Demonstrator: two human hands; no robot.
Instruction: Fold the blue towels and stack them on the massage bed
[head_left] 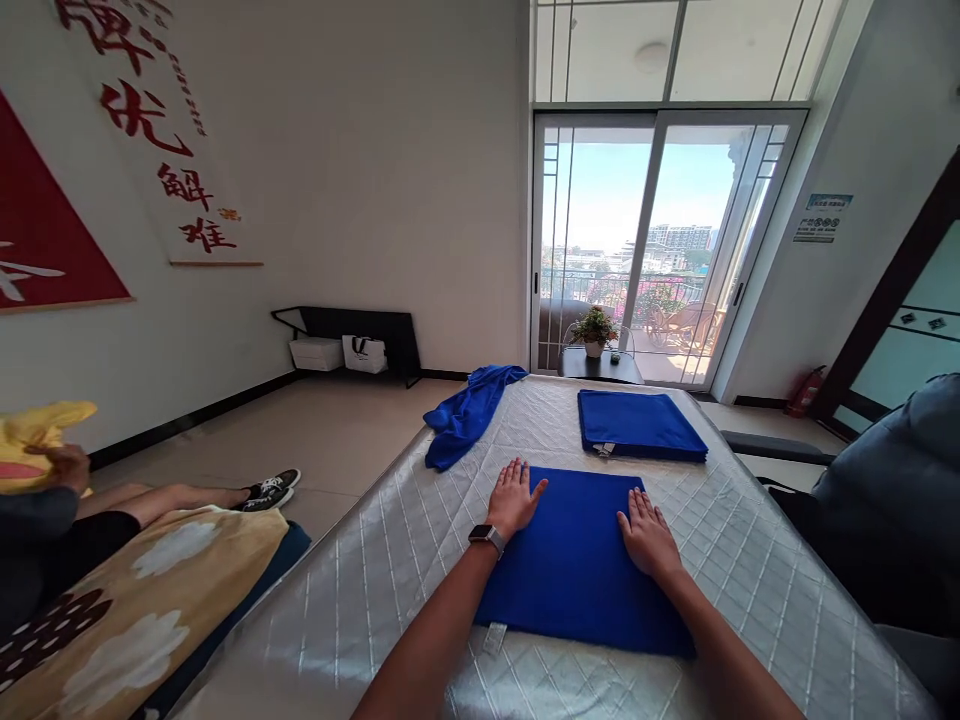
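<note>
A folded blue cloth (577, 560) lies flat on the quilted silver mattress (375, 560) in front of me, a white tag at its near left corner. My left hand (514, 497), with a watch (486, 538) on its wrist, rests open on the cloth's far left edge. On the right edge my right hand (649, 532) lies flat, fingers stretched forward. Beyond them sits a neat stack of folded blue cloths (641, 422). A crumpled blue cloth (471, 410) spreads over the mattress's far left edge.
At left, a person (45, 530) with a yellow cloth (45, 435) in hand sits by a flowered blanket (187, 590). A dark chair (892, 500) flanks the mattress on the right. Past its far end stand a small table (600, 366) with a potted plant (593, 328) and sliding glass doors.
</note>
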